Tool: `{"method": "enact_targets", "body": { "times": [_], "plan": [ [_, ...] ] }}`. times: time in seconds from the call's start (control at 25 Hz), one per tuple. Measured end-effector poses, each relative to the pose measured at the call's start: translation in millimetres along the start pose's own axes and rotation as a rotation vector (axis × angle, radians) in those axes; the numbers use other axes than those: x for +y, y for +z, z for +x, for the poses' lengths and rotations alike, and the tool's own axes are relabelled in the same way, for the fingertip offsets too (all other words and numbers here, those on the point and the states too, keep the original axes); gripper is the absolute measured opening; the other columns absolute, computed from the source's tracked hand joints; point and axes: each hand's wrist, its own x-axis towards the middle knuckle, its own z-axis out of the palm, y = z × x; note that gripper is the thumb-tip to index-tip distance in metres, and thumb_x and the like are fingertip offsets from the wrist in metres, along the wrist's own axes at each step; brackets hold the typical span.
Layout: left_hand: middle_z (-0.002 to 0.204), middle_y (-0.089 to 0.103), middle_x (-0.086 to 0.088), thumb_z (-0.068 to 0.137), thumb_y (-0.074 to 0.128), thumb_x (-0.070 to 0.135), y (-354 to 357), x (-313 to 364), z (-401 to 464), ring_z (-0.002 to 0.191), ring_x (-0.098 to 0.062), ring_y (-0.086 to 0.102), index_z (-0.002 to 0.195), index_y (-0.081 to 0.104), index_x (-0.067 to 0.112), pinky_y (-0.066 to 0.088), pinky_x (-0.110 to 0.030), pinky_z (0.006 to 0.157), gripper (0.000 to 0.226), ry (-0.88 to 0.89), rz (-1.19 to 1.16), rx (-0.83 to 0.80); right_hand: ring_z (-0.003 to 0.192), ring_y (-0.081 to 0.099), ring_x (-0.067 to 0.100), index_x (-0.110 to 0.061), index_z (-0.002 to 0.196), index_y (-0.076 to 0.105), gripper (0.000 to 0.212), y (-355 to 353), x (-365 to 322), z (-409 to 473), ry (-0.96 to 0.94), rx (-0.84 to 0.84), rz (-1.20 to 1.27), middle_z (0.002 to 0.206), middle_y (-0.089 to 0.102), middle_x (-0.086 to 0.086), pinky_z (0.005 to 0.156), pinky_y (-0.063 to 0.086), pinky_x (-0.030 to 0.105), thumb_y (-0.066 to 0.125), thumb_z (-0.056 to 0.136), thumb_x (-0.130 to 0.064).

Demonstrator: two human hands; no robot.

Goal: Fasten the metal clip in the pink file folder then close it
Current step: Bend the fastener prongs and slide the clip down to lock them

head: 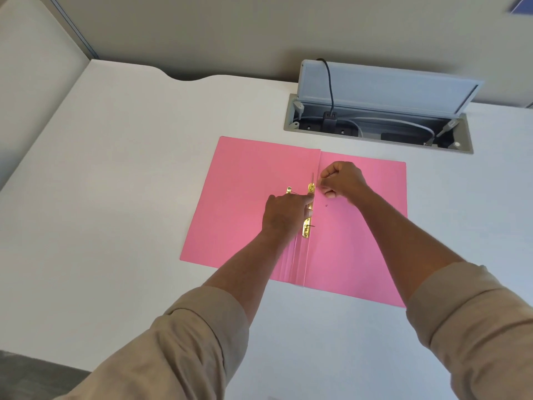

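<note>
The pink file folder (242, 203) lies open and flat on the white desk. A gold metal clip bar (307, 226) runs along its spine fold, with a small gold piece (289, 189) loose to its left. My left hand (284, 215) presses a finger onto the bar's middle. My right hand (341, 179) is curled just right of the bar's upper end, fingertips pinching a thin metal prong (313, 178) that stands up there. A second prong sticks out near the bar's lower end. Two small holes show on the right leaf.
An open cable box (377, 122) with a raised grey lid, a black plug and grey cables is set into the desk behind the folder. A grey wall borders the desk's far edge, which has a curved notch (184, 77).
</note>
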Motion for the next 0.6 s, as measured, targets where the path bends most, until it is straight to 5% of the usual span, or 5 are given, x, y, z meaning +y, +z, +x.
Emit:
{"method": "enact_targets", "body": {
  "times": [0.24, 0.4, 0.6],
  "plan": [
    [0.068, 0.055, 0.006, 0.092, 0.055, 0.022, -10.0, 0.0, 3.3, 0.075, -0.025, 0.06, 0.107, 0.063, 0.03, 0.031, -0.031, 0.064, 0.018, -0.018, -0.025, -0.089, 0.059, 0.066, 0.021, -0.005, 0.083, 0.067, 0.02, -5.3, 12.4, -45.1, 0.137, -0.153, 0.051, 0.078, 0.071, 0.014, 0.051, 0.058, 0.029, 0.072, 0.09, -0.023],
    [0.101, 0.069, 0.001, 0.094, 0.057, 0.035, -20.4, -4.7, 8.6, 0.1, -0.026, 0.064, 0.125, 0.06, 0.037, 0.045, -0.034, 0.078, 0.031, 0.025, 0.04, -0.177, 0.064, 0.068, 0.021, -0.007, 0.081, 0.07, 0.024, 1.1, 12.2, -73.8, 0.203, -0.272, 0.056, 0.079, 0.073, 0.009, 0.054, 0.056, 0.029, 0.074, 0.087, -0.03],
    [0.131, 0.062, 0.006, 0.087, 0.068, 0.046, -25.6, -9.1, 12.0, 0.119, -0.024, 0.058, 0.141, 0.047, 0.044, 0.042, -0.038, 0.093, 0.059, 0.022, 0.084, -0.287, 0.065, 0.062, 0.023, 0.005, 0.092, 0.071, 0.015, 7.0, 12.8, -101.2, 0.208, -0.251, 0.052, 0.083, 0.071, 0.019, 0.06, 0.054, 0.028, 0.074, 0.085, -0.008]
  ]
}}
